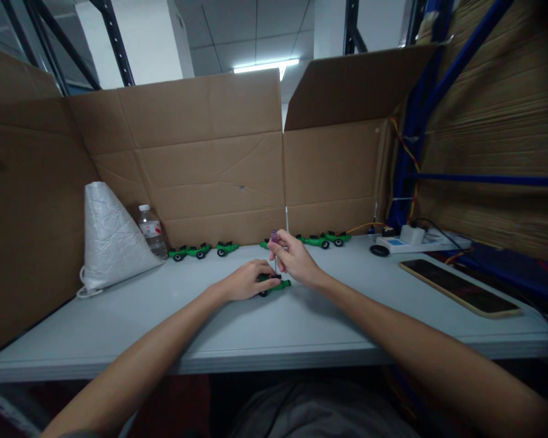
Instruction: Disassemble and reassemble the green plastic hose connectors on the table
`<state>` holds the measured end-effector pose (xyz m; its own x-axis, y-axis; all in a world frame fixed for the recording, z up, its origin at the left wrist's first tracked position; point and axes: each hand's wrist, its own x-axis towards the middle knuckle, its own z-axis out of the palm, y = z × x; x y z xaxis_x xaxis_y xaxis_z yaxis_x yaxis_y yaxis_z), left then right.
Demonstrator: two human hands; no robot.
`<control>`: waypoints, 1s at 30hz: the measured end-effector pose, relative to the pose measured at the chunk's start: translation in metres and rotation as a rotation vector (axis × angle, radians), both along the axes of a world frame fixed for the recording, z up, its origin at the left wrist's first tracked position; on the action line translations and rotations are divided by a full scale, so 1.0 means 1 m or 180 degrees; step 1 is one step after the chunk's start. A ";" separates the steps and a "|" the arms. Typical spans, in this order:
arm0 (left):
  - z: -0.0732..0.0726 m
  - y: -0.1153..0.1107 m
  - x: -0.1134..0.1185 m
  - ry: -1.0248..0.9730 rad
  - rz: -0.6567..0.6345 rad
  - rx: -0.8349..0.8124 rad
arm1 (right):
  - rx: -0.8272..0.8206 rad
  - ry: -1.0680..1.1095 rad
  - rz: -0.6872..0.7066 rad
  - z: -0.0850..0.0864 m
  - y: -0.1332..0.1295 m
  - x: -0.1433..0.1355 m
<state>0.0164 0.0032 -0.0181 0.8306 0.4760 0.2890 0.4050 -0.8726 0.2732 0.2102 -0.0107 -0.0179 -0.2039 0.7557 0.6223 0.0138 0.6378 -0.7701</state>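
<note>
Head view: left hand (pixel 246 281) presses closed over a green toy car (pixel 275 285) mid-table, while the right hand (pixel 295 258) pinches a small purple-handled screwdriver (pixel 274 249) upright over it. Finished-looking green cars (pixel 196 250) line the table's far edge (assembly seems well under way). Screwdriver tip and screw are hidden.

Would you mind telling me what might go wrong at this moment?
The screwdriver in the right hand stands upright on a small green car; it might slip onto the left hand pinning the car. The car has wheels, so it could roll on the table.
</note>
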 end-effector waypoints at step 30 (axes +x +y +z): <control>0.004 -0.002 0.001 -0.0070 -0.0181 -0.0068 | -0.0295 -0.0046 0.0299 -0.002 -0.003 -0.004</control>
<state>0.0174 0.0010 -0.0142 0.8500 0.4345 0.2977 0.3487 -0.8878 0.3002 0.2057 -0.0137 -0.0195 -0.2848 0.7870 0.5472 -0.0313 0.5629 -0.8259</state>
